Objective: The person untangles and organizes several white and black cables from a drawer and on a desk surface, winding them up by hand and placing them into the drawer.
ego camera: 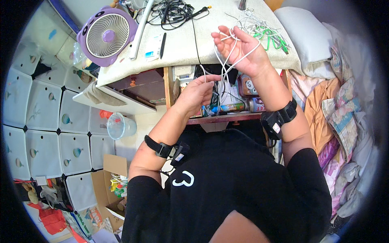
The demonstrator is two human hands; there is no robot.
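A white cable [224,71] runs in loose loops between my two hands above an open drawer. My right hand [243,53] is raised palm up, with loops of the cable around its fingers and across the palm. Lower and to the left, my left hand [197,94] pinches the cable between thumb and index finger. A short length stands up from that pinch. Below the loops, the drawer [225,117] holds cords, a tin box with a cartoon face [246,85], a can [256,104] and a colourful tube [231,107].
On the cloth-covered table [179,45] are a purple fan [108,35], a white tube [142,29], a black pen [163,45], tangled black cables [170,13], and white cables [252,22] with a green cord [273,36]. A cupboard door [121,101] stands open. Clothes [322,109] lie right.
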